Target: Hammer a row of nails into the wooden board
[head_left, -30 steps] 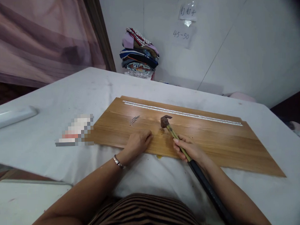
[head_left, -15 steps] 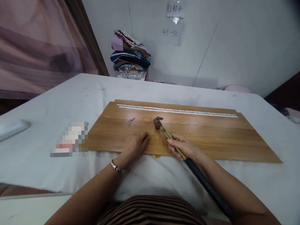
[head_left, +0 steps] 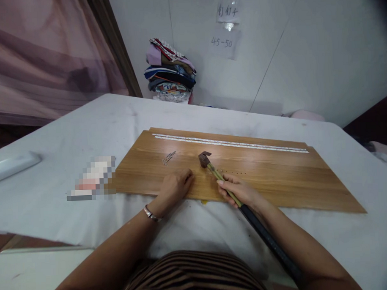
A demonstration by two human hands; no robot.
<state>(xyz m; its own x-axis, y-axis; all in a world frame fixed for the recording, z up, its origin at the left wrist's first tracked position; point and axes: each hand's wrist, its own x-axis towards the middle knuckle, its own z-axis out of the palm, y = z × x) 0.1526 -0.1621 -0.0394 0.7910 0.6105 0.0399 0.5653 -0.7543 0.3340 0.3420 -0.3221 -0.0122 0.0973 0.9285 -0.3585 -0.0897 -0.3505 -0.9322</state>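
In my right hand [head_left: 235, 188] is a claw hammer [head_left: 225, 184], gripped partway up its handle with the rusty head over the wooden board [head_left: 277, 180]. The dark lower handle runs back along my right forearm. My left hand [head_left: 177, 184] rests at the board's near edge, left of the hammer head, its fingers curled together. Whatever may be between those fingers is hidden. Beyond it lies a small pile of loose nails [head_left: 169, 157]. A row of small dark nail heads or holes [head_left: 234, 172] runs rightward from near the hammer.
Two white measuring strips [head_left: 230, 144] run along the board's far side. The board lies on a white-covered table [head_left: 116, 118]. To its left are a pixelated item [head_left: 94, 176] and a white roll [head_left: 14, 164]. Folded cloths [head_left: 170, 71] are stacked behind the table.
The camera view has shifted slightly. Both hands and the hammer hold nearly the same positions over the board.
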